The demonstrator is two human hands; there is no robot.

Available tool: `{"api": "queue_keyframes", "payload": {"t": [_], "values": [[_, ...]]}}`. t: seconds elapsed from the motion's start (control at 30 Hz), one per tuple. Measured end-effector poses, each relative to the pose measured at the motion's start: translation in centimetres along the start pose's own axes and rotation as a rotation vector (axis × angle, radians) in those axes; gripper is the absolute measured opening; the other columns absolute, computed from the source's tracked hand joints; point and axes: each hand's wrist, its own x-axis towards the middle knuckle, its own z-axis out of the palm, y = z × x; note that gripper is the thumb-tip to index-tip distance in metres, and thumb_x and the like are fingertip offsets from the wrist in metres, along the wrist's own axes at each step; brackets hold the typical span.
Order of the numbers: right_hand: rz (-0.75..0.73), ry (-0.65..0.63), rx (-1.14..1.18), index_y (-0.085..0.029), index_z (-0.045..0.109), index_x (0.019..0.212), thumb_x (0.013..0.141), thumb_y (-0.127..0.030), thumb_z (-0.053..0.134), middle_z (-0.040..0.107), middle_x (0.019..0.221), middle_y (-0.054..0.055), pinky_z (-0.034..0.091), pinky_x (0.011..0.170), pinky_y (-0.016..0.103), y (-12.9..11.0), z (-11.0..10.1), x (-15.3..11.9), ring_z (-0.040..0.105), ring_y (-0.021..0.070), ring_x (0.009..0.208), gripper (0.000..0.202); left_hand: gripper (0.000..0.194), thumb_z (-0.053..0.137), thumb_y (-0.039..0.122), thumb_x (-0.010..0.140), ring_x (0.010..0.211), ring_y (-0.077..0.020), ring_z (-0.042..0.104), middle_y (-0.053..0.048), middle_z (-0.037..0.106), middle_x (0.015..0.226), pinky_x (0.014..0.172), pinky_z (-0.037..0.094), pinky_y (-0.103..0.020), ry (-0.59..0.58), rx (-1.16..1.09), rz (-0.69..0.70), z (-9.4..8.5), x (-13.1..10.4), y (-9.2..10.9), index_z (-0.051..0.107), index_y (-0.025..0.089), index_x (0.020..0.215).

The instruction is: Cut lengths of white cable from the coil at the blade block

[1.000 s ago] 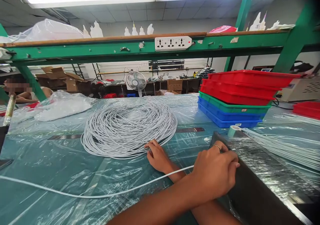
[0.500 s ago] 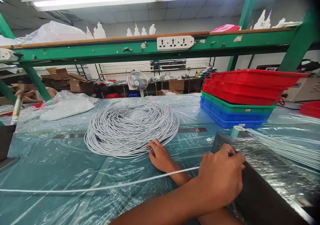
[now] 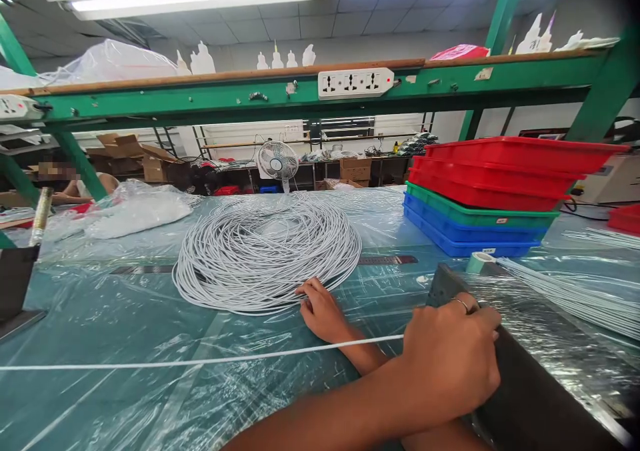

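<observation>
Arms crossed at lower right, our left hand (image 3: 450,361) closes around a taut white cord (image 3: 200,361) beside the black film-wrapped block (image 3: 540,371). Our right hand (image 3: 323,311) presses flat, fingers together, on the round, glossy coil of white cable (image 3: 267,254) at centre frame.

1. The left hand (image 3: 450,364) closes over one end of the white cable (image 3: 200,361), hiding that end and how the fingers grip it.
2. The cable's other end runs out past the picture's left edge.
3. The right hand (image 3: 323,311) crosses beneath the left forearm, so its wrist is covered; its fingertips are buried in the cable coil (image 3: 267,254).
4. The black box (image 3: 530,384) is cut off at the bottom right corner.
5. Labels on the stacked trays (image 3: 490,197) are too small to read.
</observation>
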Motion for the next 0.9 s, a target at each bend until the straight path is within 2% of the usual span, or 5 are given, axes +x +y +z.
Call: {"api": "queue_keyframes", "payload": {"t": [0.37,0.5,0.7,0.9], "values": [[0.001,0.000,-0.029,-0.021,0.059,0.103,0.081,-0.008,0.047,0.052,0.102,0.004,0.043,0.071,0.025,-0.5,-0.3,0.0,0.051,0.0102,0.069,0.028,0.012,0.056,0.025,0.093,0.064,-0.0210,0.052,-0.001,0.049,0.095,0.056,0.055,-0.037,0.001,-0.024,-0.046,0.5,0.1,0.5,0.049,0.015,0.093],[0.001,-0.021,-0.023,-0.021,0.058,0.104,0.084,-0.011,0.046,0.052,0.102,0.005,0.043,0.065,0.024,-0.4,-0.3,0.0,0.049,0.0097,0.064,0.025,0.010,0.054,0.024,0.095,0.064,-0.0217,0.052,-0.002,0.048,0.095,0.057,0.055,-0.040,-0.028,-0.022,-0.052,0.4,0.1,0.4,0.049,0.015,0.094],[0.006,-0.023,-0.031,-0.021,0.058,0.106,0.084,-0.011,0.045,0.050,0.105,0.004,0.043,0.067,0.024,-0.2,-0.2,-0.1,0.049,0.0093,0.064,0.027,0.011,0.056,0.024,0.094,0.070,-0.0213,0.053,-0.001,0.049,0.093,0.064,0.056,-0.038,0.031,-0.129,-0.023,0.8,0.0,-0.4,0.050,0.016,0.093],[0.027,-0.027,-0.027,-0.022,0.058,0.104,0.083,-0.011,0.046,0.051,0.104,0.003,0.043,0.067,0.023,-0.4,-0.3,0.0,0.049,0.0089,0.063,0.027,0.009,0.060,0.021,0.093,0.075,-0.0204,0.054,0.001,0.050,0.092,0.067,0.057,-0.035,0.025,-0.180,-0.019,0.7,0.2,-0.7,0.052,0.017,0.092]]}}
